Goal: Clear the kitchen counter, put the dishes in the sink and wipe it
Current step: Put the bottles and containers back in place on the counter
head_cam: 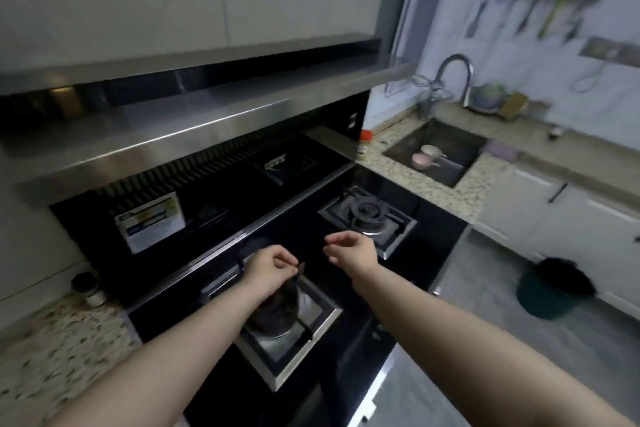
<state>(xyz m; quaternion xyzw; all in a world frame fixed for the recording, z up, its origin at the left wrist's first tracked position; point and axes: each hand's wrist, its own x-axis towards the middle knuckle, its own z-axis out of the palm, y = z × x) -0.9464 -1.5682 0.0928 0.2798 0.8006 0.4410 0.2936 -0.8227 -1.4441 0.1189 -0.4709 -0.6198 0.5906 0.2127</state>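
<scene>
Head view: we're over a glossy black hob (408, 288).
Left hand (268, 267): we pinch the thin dark handle of a round steel pot (277, 305) on the near burner.
Right hand (351, 250): loosely curled, empty, just beside.
Sink (457, 177): square steel; two pale rounded dishes (427, 156) inside.
Counter (62, 340): speckled stone.

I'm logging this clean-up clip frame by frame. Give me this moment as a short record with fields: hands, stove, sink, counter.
left hand: over the near burner, fingers pinched on a small dark thing; too blurred to name
right hand: loosely curled, holding nothing
pot: on the near burner, under the left hand
far burner: bare
sink: holds a pink dish and a pale dish
counter: red-lidded jar beside the stove
</scene>
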